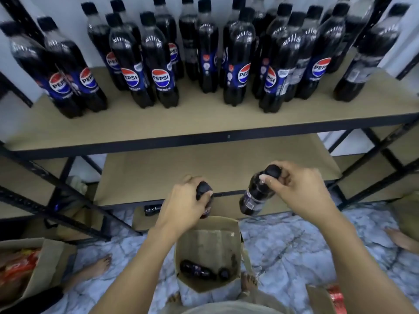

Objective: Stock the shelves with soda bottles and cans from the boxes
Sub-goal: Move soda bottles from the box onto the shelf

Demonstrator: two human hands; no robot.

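Note:
My left hand [184,203] grips the cap end of a dark Pepsi bottle [205,196], mostly hidden under the palm. My right hand [294,189] holds a second Pepsi bottle [255,196] by its cap, hanging tilted above the floor. Both are over an open cardboard box [209,241] on the floor, where two more bottles [197,269] lie. The upper shelf [204,123] carries several upright Pepsi bottles [159,64]. The lower shelf [215,162] is bare board.
Black metal shelf posts [68,200] slant at left and right. A box with red packs [20,266] sits at lower left, another with red cans [335,298] at lower right. A loose bottle [152,209] lies under the rack. Bare feet [97,267] stand on marbled floor.

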